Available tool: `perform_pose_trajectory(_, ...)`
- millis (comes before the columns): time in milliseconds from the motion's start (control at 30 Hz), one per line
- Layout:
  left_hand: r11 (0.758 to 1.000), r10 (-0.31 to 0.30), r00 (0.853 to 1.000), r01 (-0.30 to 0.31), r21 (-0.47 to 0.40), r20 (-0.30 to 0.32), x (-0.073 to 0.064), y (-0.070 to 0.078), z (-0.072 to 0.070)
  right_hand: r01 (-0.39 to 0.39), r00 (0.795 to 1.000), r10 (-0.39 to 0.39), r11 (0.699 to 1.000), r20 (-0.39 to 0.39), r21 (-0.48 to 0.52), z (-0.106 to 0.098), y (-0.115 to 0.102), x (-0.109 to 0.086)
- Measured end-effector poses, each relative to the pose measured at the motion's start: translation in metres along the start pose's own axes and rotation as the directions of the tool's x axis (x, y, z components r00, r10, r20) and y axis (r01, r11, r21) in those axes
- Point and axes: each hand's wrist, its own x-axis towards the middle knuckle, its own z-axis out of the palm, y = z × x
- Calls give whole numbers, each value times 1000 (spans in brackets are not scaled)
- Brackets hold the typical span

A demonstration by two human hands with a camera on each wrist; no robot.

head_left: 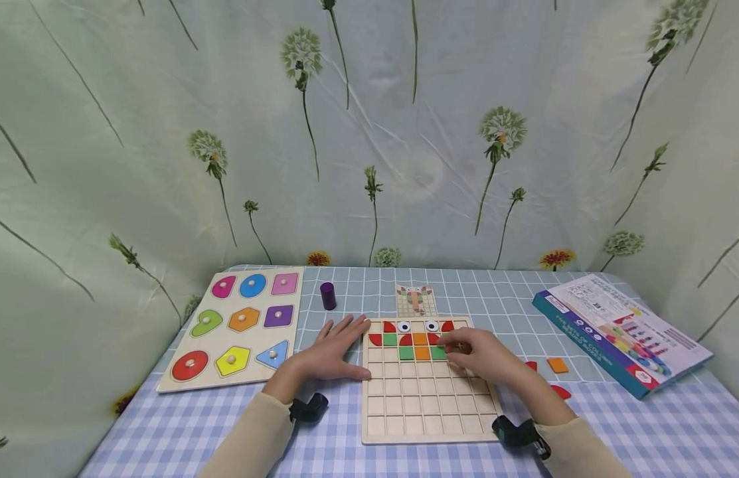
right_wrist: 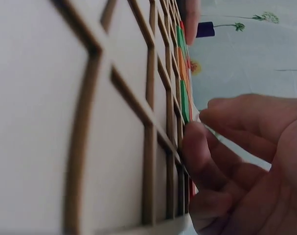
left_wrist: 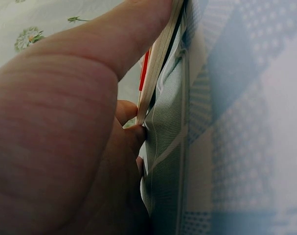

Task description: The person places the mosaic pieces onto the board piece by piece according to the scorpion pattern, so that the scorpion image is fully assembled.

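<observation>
A wooden grid board (head_left: 405, 405) lies in front of me, its upper rows filled with red, green and orange tiles and two eye tiles. My left hand (head_left: 331, 352) rests along the board's left edge, fingers straight and spread. In the left wrist view, the left thumb (left_wrist: 133, 29) lies by that edge. My right hand (head_left: 479, 355) is over the board's upper right, with curled fingers and thumb at a green square tile (head_left: 438, 353). In the right wrist view, the fingertips (right_wrist: 196, 134) are at the near end of that green tile (right_wrist: 185, 100); they partly hide the contact.
Behind the board lies a small pattern card (head_left: 414, 302); a purple cylinder (head_left: 328, 296) stands left of it. A shape-knob puzzle (head_left: 258, 345) is at left. Loose red pieces (head_left: 561, 392) and an orange tile (head_left: 558, 365) lie at right, near a boxed set (head_left: 620, 332).
</observation>
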Motion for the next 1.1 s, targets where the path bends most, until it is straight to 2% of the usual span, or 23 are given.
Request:
perform_pose_trajectory(200, 1000, 5, 1000, -6, 6, 4, -1, 0, -1, 42, 995, -45, 999, 86, 34, -13, 5, -2)
perform_pose_trajectory(433, 1000, 10, 1000, -10, 4, 4, 0, 0, 0, 85, 973, -96, 995, 209, 59, -29, 9, -6)
perform_pose_trajectory(800, 1000, 1, 1000, -1, 9, 2, 0, -2, 2, 82, 988, -77, 996, 136, -30, -59, 25, -14)
perform_pose_trajectory(1100, 1000, -1, 1000, 1, 15, -2, 1, -3, 2, -11, 996, 15, 999, 90, -45, -66, 45, -16)
